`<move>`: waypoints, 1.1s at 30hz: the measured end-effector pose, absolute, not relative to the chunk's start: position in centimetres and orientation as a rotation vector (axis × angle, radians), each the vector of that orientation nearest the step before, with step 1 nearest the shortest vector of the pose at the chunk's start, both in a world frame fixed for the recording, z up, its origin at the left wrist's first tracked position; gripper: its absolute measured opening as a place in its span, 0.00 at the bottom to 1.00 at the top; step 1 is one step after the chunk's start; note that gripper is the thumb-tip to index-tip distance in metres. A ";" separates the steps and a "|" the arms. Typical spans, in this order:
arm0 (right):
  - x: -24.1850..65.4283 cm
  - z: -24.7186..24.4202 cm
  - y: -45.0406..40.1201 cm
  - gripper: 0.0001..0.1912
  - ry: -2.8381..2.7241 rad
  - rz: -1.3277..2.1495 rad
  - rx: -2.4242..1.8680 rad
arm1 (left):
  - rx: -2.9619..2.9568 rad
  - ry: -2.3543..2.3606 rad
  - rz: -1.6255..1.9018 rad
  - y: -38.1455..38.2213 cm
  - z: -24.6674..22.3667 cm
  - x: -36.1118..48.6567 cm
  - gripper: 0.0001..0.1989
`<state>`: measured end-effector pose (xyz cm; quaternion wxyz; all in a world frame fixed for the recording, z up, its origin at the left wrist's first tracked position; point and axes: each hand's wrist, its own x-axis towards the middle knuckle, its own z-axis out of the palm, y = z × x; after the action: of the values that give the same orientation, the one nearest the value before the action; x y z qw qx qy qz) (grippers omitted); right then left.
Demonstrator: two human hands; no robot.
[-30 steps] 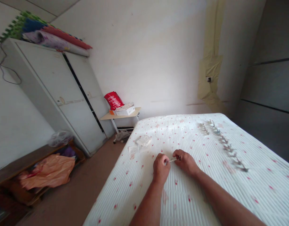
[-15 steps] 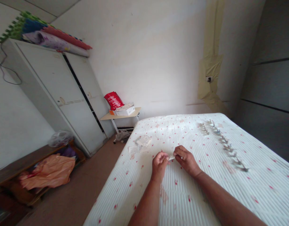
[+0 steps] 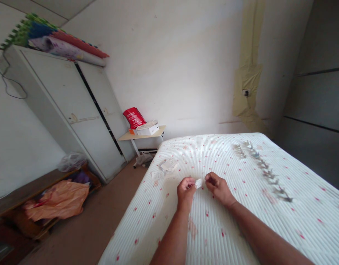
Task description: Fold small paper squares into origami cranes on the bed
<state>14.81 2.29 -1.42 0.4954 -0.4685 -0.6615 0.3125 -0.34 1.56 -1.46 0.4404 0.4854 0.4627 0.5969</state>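
My left hand pinches a small folded piece of white paper over the bed. My right hand is just to the right of the paper, fingers curled, its fingertips a little apart from it. Both forearms reach in from the bottom of the view above the white sheet with red dots. A loose pile of paper pieces lies on the bed just beyond my left hand. A curved row of several small folded paper figures runs along the bed's right side.
A grey wardrobe with rolled mats on top stands at the left. A small table with a red bag and white box sits against the far wall. An orange bag lies on a low shelf at left.
Both hands moved slightly away from me and lifted a little. The paper piece, held between both hands before, is now in my left fingers alone, with my right hand slightly apart.
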 end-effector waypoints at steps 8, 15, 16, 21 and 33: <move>14.1 -1.5 2.0 0.06 -1.630 0.921 -1.074 | 1.198 1.106 1.478 1.5 -1.4 -0.3 0.11; 14.2 -1.5 1.9 0.08 -1.753 0.765 -1.089 | 1.269 1.070 1.403 1.3 -1.4 -0.4 0.14; 14.2 -1.5 1.9 0.08 -1.759 0.767 -1.088 | 1.269 1.066 1.389 1.3 -1.3 -0.4 0.15; 14.2 -1.5 1.9 0.10 -1.772 0.776 -1.095 | 1.273 1.049 1.370 1.3 -1.3 -0.4 0.13; 14.0 -1.7 1.9 0.06 -1.744 0.795 -1.118 | 1.334 1.087 1.346 1.0 -0.7 -0.4 0.11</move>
<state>13.95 1.92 -1.67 0.4451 -0.4513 -0.7037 0.3209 -0.37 1.01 -0.68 0.4605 0.5422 0.4416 0.5468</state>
